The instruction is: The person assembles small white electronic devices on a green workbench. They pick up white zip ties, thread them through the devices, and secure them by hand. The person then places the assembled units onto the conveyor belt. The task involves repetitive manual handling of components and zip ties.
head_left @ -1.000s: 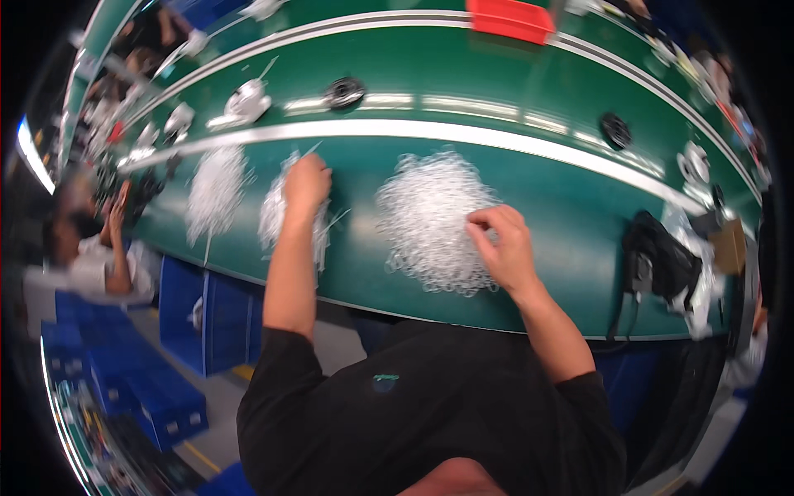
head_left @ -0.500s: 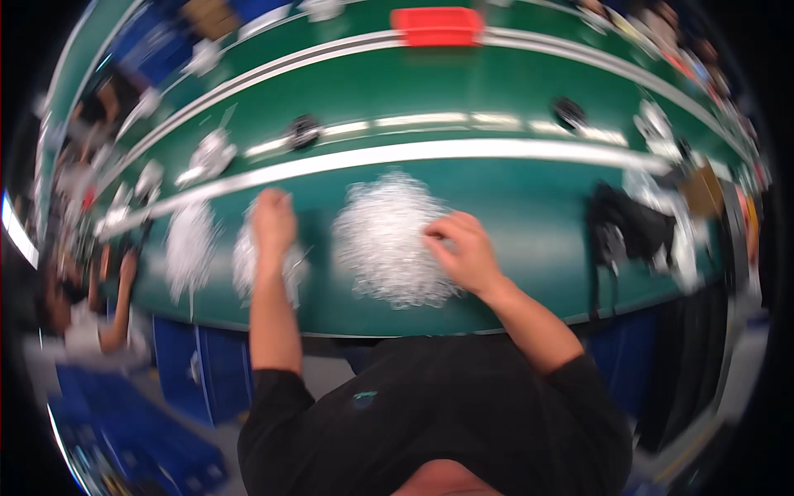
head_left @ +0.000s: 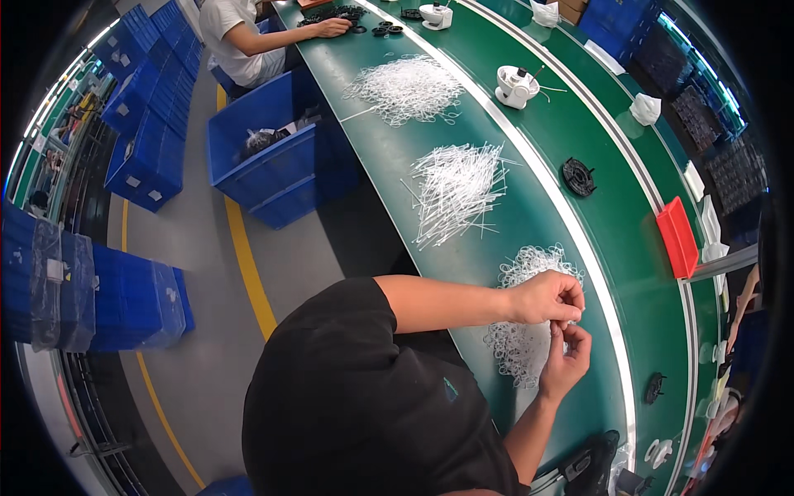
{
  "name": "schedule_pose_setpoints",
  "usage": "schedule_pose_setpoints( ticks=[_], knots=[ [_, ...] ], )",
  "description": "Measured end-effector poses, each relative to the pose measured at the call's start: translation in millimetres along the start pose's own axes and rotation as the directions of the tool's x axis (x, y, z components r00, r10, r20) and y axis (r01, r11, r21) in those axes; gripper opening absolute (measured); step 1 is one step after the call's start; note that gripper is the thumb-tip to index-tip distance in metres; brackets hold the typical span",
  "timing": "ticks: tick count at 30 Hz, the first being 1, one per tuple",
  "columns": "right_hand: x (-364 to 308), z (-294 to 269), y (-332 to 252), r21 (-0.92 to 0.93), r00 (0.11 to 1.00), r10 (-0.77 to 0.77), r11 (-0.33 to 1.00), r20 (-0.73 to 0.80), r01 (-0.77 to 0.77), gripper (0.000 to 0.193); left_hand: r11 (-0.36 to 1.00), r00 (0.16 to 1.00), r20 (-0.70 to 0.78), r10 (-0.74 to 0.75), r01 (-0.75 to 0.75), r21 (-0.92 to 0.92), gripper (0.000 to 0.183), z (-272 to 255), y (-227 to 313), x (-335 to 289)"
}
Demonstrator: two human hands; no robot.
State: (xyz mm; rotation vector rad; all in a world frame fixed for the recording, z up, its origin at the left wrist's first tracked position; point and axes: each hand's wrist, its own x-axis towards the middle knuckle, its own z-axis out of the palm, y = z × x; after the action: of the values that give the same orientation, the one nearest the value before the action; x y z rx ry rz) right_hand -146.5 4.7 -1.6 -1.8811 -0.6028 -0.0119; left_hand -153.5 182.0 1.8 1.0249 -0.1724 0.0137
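My left hand and my right hand meet with fingertips pinched together, over a pile of looped white cable ties. Between the fingers, whatever they hold is too small and too covered to make out. Both hands hide part of this pile. To the left along the green bench lies a heap of straight white cable ties. Beyond it spreads another heap of looped white ties, with one straight tie sticking out toward the bench edge.
A black round part and a white device sit on the green strip past the white rail. A red bin stands farther over. Blue crates are on the floor at left; a co-worker's hand handles black parts.
My view has turned to the left, showing the floor and co-worker. My hands, apart earlier over two piles, have come together over the looped ties.
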Motion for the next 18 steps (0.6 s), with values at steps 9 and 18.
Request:
schedule_pose_setpoints(
  ticks=[9,18],
  knots=[
    [1.1,4.9,-2.7,0.025,0.984,-0.010,1.000,-0.178,0.014,0.014,0.910,0.969,-0.118,0.215,-0.156,0.384,0.009,-2.9,-3.5,-4.7],
    [14.0,13.0,-6.6,0.317,0.937,0.088,0.948,-0.338,0.025,0.037,0.979,0.996,-0.081,0.031,-0.014,0.202,0.006,4.8,-14.2,-12.1]
  ],
)
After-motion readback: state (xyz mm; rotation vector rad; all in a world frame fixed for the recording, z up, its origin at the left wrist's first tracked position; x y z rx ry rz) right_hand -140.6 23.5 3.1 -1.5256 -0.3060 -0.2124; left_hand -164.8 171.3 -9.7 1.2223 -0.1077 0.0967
